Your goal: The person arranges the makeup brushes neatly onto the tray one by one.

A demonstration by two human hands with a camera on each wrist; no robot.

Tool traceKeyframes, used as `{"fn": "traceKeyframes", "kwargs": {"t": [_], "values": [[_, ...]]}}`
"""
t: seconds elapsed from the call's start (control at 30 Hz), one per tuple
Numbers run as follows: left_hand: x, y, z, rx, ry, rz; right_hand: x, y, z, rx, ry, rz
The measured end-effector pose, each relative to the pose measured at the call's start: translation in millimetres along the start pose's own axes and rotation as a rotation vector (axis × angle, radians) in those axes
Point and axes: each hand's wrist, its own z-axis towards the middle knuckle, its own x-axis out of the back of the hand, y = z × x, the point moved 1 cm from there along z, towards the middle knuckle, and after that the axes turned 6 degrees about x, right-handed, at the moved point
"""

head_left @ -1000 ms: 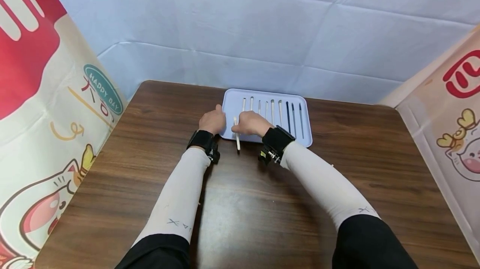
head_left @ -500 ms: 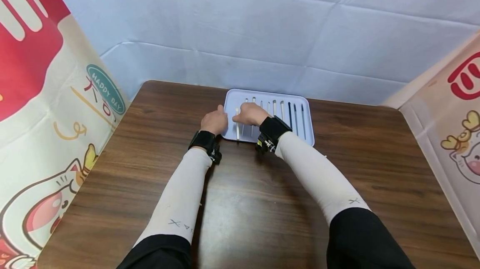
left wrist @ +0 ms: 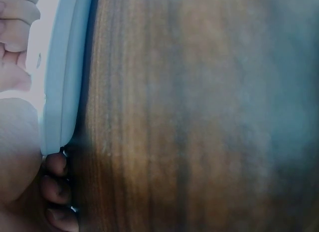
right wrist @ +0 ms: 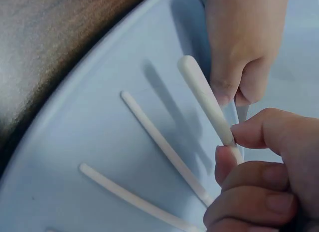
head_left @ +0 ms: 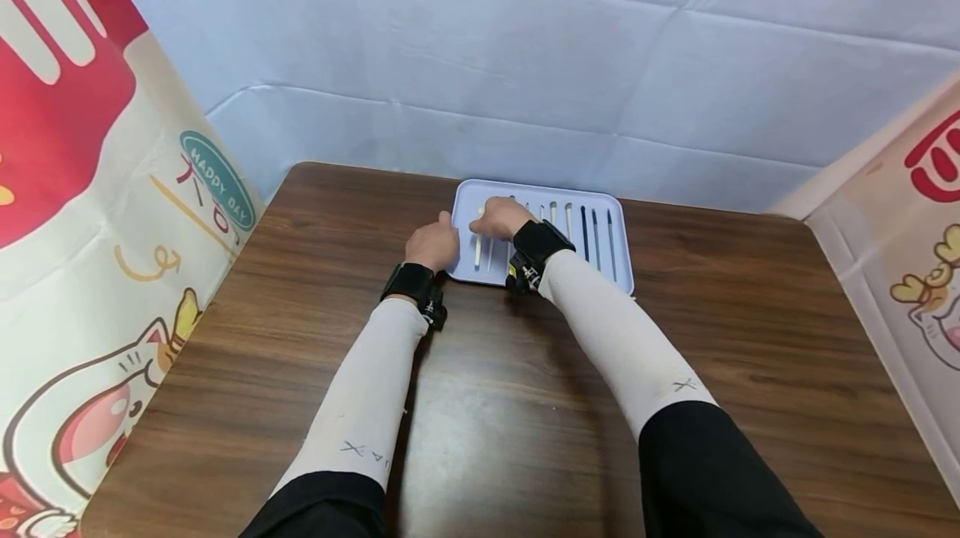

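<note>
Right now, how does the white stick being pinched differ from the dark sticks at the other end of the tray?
The white stick is pale and thick; the dark sticks are black and thinner. The white stick sits at the tray's left end, pinched in the grip of the right hand; the dark sticks lie untouched at the right end. The left hand holds the tray's left edge. Both kinds lie lengthwise in one row.

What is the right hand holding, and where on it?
The right hand pinches a white stick by one end, over the blue tray. The left hand grips the tray's edge.
</note>
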Motion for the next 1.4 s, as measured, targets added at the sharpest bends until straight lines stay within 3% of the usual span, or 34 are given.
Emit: {"fn": "traceKeyframes", "kwargs": {"t": [0.73,1.4], "values": [[-2.6,1.1,-5.4,0.019,-0.004,-0.008,-7.7,0.4,19.0,-0.050,0.070,-0.028],[-2.7,6.0,-7.8,-0.013,0.011,0.010,-8.9,-0.2,12.7,-0.088,0.109,-0.048]]}}
